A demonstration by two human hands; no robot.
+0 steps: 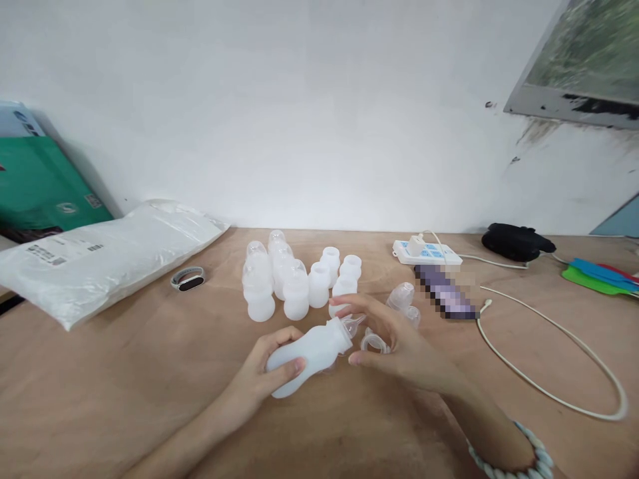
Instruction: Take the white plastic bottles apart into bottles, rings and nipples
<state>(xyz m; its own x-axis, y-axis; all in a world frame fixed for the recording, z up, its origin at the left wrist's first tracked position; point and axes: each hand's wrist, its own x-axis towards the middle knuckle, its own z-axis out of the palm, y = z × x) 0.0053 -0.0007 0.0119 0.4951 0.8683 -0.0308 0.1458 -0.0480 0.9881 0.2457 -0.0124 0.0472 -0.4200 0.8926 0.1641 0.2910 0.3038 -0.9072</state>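
My left hand [272, 366] is wrapped round the body of a white baby bottle [312, 352], which lies tilted with its neck to the right. A clear teat [352, 324] sits at the bottle's mouth. Around that end curves my right hand [384, 332], fingers and thumb spread apart, with no clear grip on it. Several capped white bottles [259, 299] stand upright behind my left hand. Beside them are several bottles without caps [319, 283]. Right of my right hand lie clear caps [401, 296] and a clear ring [374, 342].
A white plastic parcel [114, 253] and a wristband [188, 279] lie to the left. On the right are a power strip [439, 254], a blurred-out phone [444, 293], a looping white cable [549, 326], a black pouch [516, 241] and coloured sheets [599, 276]. The wall bounds the table behind.
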